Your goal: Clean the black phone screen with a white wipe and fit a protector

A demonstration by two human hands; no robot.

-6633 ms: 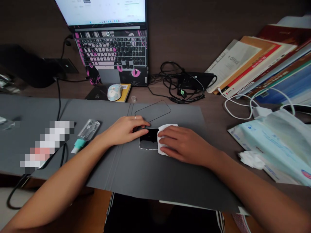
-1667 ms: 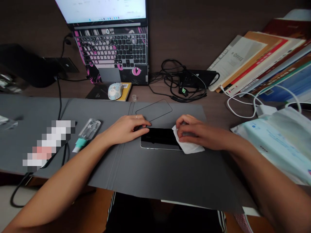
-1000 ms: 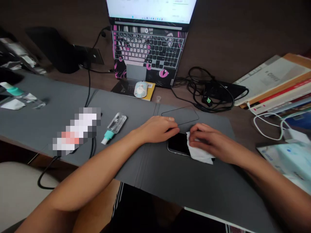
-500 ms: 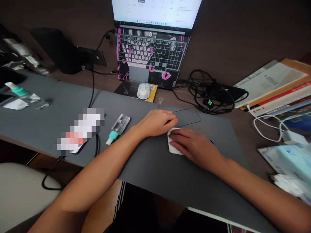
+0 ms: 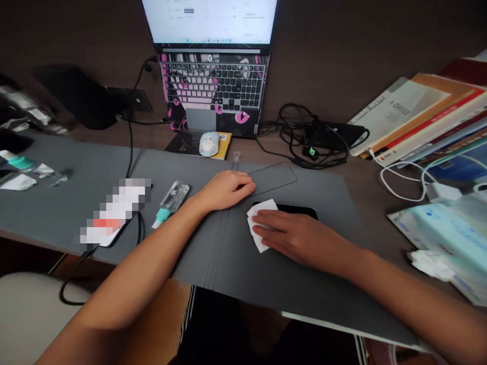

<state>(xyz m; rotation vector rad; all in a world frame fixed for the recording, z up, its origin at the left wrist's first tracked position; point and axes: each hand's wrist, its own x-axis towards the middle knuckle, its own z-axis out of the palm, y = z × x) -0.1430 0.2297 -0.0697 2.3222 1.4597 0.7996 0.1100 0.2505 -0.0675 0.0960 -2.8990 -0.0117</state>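
Note:
A dark phone (image 5: pixel 300 209) lies flat on a grey mat (image 5: pixel 236 263); only its far edge shows past my right hand. My right hand (image 5: pixel 291 235) lies flat on the phone, fingers together, pressing a white wipe (image 5: pixel 258 228) over its left end. My left hand (image 5: pixel 224 188) rests on the mat by the phone's far left corner, fingers curled loosely down, holding nothing I can see. A thin glass screen protector (image 5: pixel 272 178) lies just beyond both hands.
An open laptop (image 5: pixel 213 81) stands at the back, a small mouse (image 5: pixel 209 143) before it. A clear bottle with a teal cap (image 5: pixel 170 202) lies left of my left hand. Tangled black cables (image 5: pixel 312 142), stacked books (image 5: pixel 418 116) and a tissue pack (image 5: pixel 445 233) fill the right.
My right hand slid the wipe from the phone's right end to its left end. My head turned left, then partly back.

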